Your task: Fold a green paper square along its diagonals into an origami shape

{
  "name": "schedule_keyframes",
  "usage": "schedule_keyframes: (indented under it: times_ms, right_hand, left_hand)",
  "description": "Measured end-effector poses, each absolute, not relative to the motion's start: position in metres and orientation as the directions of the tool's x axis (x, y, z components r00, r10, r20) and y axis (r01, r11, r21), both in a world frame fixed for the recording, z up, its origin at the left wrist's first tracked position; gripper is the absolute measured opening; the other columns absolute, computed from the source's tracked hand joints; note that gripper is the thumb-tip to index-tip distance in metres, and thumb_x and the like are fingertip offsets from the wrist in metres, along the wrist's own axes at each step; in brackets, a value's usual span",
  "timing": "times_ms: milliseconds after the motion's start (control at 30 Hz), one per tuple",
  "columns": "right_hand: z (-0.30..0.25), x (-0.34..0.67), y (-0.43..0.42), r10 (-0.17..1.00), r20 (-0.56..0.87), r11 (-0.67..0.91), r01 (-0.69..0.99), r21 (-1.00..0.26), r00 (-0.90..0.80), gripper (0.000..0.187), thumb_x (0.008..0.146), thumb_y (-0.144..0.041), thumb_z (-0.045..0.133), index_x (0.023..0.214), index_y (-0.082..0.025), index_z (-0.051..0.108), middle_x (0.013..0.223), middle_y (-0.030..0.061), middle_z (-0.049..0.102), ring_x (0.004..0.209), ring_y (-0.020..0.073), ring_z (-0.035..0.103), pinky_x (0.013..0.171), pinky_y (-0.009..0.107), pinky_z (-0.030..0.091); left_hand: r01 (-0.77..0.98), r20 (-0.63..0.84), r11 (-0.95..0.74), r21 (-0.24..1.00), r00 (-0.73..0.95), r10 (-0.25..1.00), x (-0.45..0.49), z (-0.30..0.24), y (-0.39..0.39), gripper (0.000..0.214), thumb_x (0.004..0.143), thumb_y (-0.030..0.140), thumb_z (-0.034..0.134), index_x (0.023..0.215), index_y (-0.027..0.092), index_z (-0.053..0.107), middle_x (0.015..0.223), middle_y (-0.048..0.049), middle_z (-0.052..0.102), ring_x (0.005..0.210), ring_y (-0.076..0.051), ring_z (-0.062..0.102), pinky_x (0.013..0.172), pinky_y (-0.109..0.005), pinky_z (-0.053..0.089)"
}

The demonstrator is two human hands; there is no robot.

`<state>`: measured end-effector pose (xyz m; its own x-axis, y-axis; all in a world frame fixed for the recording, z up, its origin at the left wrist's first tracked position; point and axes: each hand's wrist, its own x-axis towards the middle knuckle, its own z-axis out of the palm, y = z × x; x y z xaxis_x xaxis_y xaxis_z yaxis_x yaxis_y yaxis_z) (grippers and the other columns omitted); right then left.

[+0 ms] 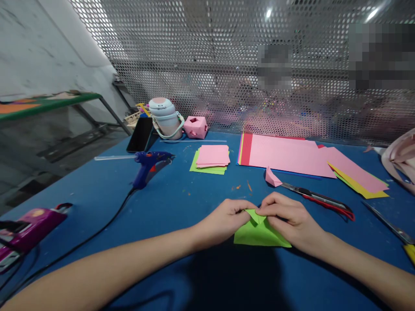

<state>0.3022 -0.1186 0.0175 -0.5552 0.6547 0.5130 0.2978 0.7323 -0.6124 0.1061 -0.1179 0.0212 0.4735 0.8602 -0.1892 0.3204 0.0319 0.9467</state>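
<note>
Green paper [259, 233] — one sheet, partly folded, flat on the blue table [181, 194] at the near centre. Its upper point is pinched between both hands; the rest spreads out below and between the wrists.

Left hand [227, 220] — fingers closed on the sheet's top edge from the left.
Right hand [288, 218] — fingers closed on the same point from the right, fingertips touching those of the left.

Pink folded piece [272, 177] — just beyond the right hand, beside the scissors [320, 201].
Stack of small squares [211, 159] — pink over green, further back.
Large coloured sheets [285, 155] — far right of centre.
Glue gun [147, 166] — left, cord trailing.
Pink paper cube [195, 126] — open-topped, contents not visible, beside a lidded pale jug [167, 117].
</note>
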Motion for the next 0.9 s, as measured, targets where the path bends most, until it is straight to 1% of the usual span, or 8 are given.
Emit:
schedule_keyframes:
  times_ms: [67,133,300,433,533,600,700,900]
  right_hand:
    - [0.0173,0.3024,-0.1183,0.655,0.519,0.733,0.296,-0.612,-0.548,0.033,0.082,-0.002,0.047,0.096,-0.021,0.069,0.085,0.0052,0.063,0.075,0.0137,0.062,0.062,0.026,0.051]
    - [0.0179,0.3029,-0.1180,0.655,0.520,0.734,0.297,-0.611,-0.549,0.033,0.082,-0.003,0.047,0.097,-0.021,0.069,0.085,0.0049,0.063,0.075,0.0138,0.062,0.062,0.027,0.051]
    - [0.0193,0.3050,-0.1172,0.630,0.510,0.752,0.297,-0.588,-0.586,0.032,0.084,-0.005,0.045,0.095,-0.022,0.070,0.087,0.0058,0.063,0.078,0.0142,0.062,0.064,0.027,0.052]
    - [0.0178,0.3059,-0.1170,0.601,0.527,0.778,0.287,-0.559,-0.601,0.033,0.084,-0.004,0.044,0.098,-0.021,0.069,0.089,0.0070,0.062,0.080,0.0145,0.061,0.066,0.028,0.052]
    - [0.0175,0.3058,-0.1175,0.574,0.531,0.801,0.294,-0.521,-0.624,0.034,0.085,-0.003,0.044,0.100,-0.021,0.068,0.089,0.0074,0.060,0.081,0.0143,0.060,0.066,0.027,0.051]
    - [0.0180,0.3055,-0.1179,0.546,0.524,0.824,0.306,-0.477,-0.654,0.033,0.086,-0.003,0.044,0.100,-0.020,0.068,0.089,0.0085,0.059,0.082,0.0151,0.058,0.067,0.028,0.051]
    - [0.0189,0.3056,-0.1179,0.520,0.498,0.843,0.323,-0.430,-0.694,0.030,0.087,-0.004,0.044,0.099,-0.017,0.069,0.087,0.0101,0.058,0.083,0.0167,0.056,0.069,0.030,0.051]
    - [0.0205,0.3066,-0.1136,0.536,0.454,0.814,0.293,-0.501,-0.712,0.029,0.086,-0.003,0.045,0.095,-0.016,0.069,0.090,0.0095,0.057,0.084,0.0155,0.056,0.069,0.028,0.051]
  left_hand:
    - [0.321,-0.172,0.010,0.947,0.482,0.859,0.1058,0.0215,-0.1176,0.034,0.073,0.011,0.044,0.092,0.015,0.072,0.091,0.0003,0.072,0.084,-0.015,0.061,0.076,-0.021,0.044]
    - [0.316,-0.169,0.007,0.949,0.487,0.857,0.1053,0.0218,-0.1172,0.035,0.073,0.011,0.044,0.093,0.015,0.072,0.093,0.0004,0.072,0.087,-0.016,0.061,0.078,-0.022,0.044]
    - [0.308,-0.190,0.034,0.951,0.494,0.848,0.1033,0.0212,-0.1160,0.033,0.075,0.016,0.045,0.094,0.015,0.072,0.092,0.0001,0.072,0.085,-0.017,0.061,0.075,-0.023,0.045]
    - [0.285,-0.189,0.045,0.957,0.498,0.846,0.1030,0.0217,-0.1165,0.038,0.069,0.011,0.043,0.093,0.015,0.072,0.092,0.0006,0.071,0.086,-0.017,0.060,0.075,-0.022,0.044]
    - [0.268,-0.200,0.069,0.961,0.503,0.841,0.1038,0.0226,-0.1175,0.040,0.065,0.010,0.045,0.094,0.014,0.071,0.092,0.0000,0.071,0.085,-0.017,0.060,0.075,-0.022,0.044]
    - [0.269,-0.204,0.073,0.960,0.501,0.841,0.1043,0.0228,-0.1179,0.036,0.067,0.012,0.048,0.095,0.013,0.071,0.091,-0.0011,0.070,0.085,-0.017,0.060,0.074,-0.023,0.044]
    - [0.258,-0.182,0.053,0.965,0.507,0.843,0.1045,0.0224,-0.1178,0.030,0.073,0.016,0.050,0.093,0.013,0.071,0.091,-0.0023,0.071,0.087,-0.018,0.061,0.077,-0.024,0.043]
    - [0.234,-0.160,0.039,0.972,0.526,0.835,0.1073,0.0208,-0.1175,0.027,0.076,0.019,0.050,0.092,0.012,0.071,0.092,-0.0022,0.071,0.088,-0.017,0.061,0.081,-0.023,0.043]
